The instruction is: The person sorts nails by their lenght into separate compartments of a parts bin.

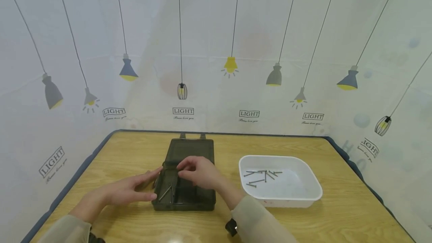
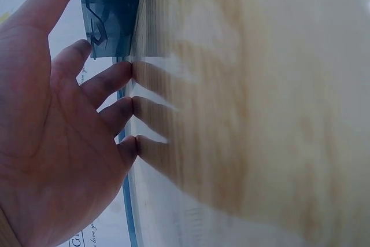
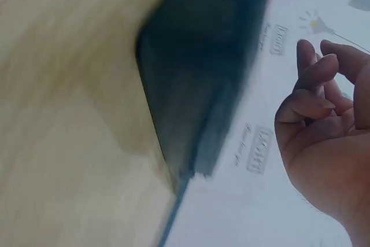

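Observation:
A dark see-through plastic case (image 1: 183, 206) lies on the table with its lid (image 1: 192, 147) folded back. Several thin metal fasteners (image 1: 165, 193), like screws or nails, are in its left compartment. My left hand (image 1: 123, 192) touches the case's left side, thumb at the near corner; in the left wrist view its fingers (image 2: 110, 85) spread along the tabletop. Over the case hovers my right hand (image 1: 200, 171), fingers loosely bent. In the right wrist view the right hand's thumb and index fingertips are apart, and I see nothing between them.
To the right of the case stands a white plastic tray (image 1: 300, 186) holding several more fasteners (image 1: 258, 181). Behind the wooden table (image 1: 135, 145) hangs a pale cloth backdrop (image 1: 209, 96) printed with lamps. Two latches of the lid point toward the backdrop.

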Demonstrator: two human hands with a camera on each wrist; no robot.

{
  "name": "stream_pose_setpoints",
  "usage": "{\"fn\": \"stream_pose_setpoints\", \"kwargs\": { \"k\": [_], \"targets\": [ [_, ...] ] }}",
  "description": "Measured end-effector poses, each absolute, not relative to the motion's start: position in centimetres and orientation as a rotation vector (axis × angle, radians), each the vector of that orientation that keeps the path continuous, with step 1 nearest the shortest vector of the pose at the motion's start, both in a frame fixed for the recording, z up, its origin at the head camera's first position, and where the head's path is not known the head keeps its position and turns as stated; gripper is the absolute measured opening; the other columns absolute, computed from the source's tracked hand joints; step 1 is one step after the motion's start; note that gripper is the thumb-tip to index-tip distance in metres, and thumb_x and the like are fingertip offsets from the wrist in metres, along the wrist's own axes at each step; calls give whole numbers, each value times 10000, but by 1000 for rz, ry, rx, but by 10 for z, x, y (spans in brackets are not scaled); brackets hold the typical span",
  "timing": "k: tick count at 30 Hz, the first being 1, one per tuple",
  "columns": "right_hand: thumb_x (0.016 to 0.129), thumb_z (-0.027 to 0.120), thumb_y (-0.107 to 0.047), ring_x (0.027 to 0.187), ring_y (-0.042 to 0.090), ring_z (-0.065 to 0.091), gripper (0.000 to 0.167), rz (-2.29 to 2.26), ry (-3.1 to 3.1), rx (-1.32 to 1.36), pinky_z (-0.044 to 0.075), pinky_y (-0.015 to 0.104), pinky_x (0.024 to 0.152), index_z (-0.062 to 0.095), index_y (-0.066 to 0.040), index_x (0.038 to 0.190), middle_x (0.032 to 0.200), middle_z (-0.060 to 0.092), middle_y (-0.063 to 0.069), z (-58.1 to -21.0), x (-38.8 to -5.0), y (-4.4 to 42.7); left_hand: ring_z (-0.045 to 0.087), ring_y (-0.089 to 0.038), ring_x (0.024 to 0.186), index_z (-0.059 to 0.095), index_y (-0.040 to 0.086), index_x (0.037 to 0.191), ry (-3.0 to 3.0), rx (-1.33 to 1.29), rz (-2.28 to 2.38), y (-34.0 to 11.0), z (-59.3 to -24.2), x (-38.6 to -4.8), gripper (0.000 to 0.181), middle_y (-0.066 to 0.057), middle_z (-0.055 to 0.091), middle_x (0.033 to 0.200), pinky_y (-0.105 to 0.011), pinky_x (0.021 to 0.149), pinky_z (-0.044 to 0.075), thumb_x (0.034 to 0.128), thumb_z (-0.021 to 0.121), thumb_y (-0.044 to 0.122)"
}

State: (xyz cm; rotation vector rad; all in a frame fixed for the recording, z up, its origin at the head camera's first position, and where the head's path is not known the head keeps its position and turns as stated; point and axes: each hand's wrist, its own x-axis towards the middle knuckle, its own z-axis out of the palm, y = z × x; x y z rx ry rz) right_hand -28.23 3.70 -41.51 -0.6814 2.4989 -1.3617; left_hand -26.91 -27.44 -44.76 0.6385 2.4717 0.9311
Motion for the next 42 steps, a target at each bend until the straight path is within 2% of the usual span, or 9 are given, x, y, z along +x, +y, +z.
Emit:
{"fn": "stream_pose_setpoints", "kwargs": {
  "k": [4,6,9,16,20,24,32,36,42],
  "targets": [
    [1049,746,-249,752,200,681,203,-1382,2493,-710,563,268,641,780,-130,1210,974,748,-42,-402,-281,61,122,-529,1685,201,356,1772,2473,648,935,-275,-447,-269,875,-114,256,1830,-815,1272,189,1067,697,503],
    [1058,731,-262,724,122,635,200,-1368,2497,-723,564,281,653,772,-150,1219,996,751,-38,-396,-281,76,106,-531,1686,195,338,1776,2470,657,941,-275,-447,-269,885,-117,259,1828,-807,1281,178,1066,699,499],
    [1076,713,-294,739,145,630,200,-1335,2520,-701,577,333,680,761,-187,1238,1040,748,-16,-390,-281,103,79,-529,1688,183,307,1780,2463,673,953,-276,-447,-269,900,-124,256,1827,-791,1295,165,1068,702,488],
    [1078,717,-308,739,184,608,217,-1321,2575,-595,579,398,672,758,-158,1229,1098,748,138,-393,-287,180,48,-528,1689,169,286,1783,2441,680,975,-276,-447,-269,906,-130,239,1832,-773,1309,149,1074,700,474],
    [1074,723,-303,819,235,639,227,-1245,2584,-502,581,412,719,758,-129,1216,1081,746,101,-403,-293,223,52,-529,1689,178,286,1782,2439,660,975,-276,-446,-269,908,-132,236,1832,-777,1309,142,1069,706,478],
    [1056,744,-261,845,246,658,212,-1145,2597,-458,566,366,731,768,-101,1193,1029,735,49,-414,-299,253,58,-534,1687,186,274,1782,2450,662,970,-276,-447,-268,912,-138,239,1830,-777,1308,145,1065,711,479],
    [971,797,-104,882,207,623,146,-1114,2586,-459,535,297,733,788,-88,1117,1013,729,67,-433,-302,272,82,-542,1681,192,305,1779,2469,679,979,-277,-452,-267,902,-140,263,1821,-778,1303,150,1063,715,474],
    [927,836,-82,915,193,604,159,-1098,2599,-451,508,300,796,797,-103,1079,1006,723,40,-441,-302,272,86,-537,1682,198,312,1777,2478,679,978,-276,-452,-268,906,-132,272,1820,-775,1304,152,1057,722,482],
    [935,843,-97,933,168,598,125,-1047,2635,-451,477,295,853,799,-114,1051,982,719,11,-448,-302,271,66,-533,1686,188,296,1780,2459,667,982,-275,-449,-268,910,-135,257,1825,-772,1308,155,1062,715,480]
  ]
}}
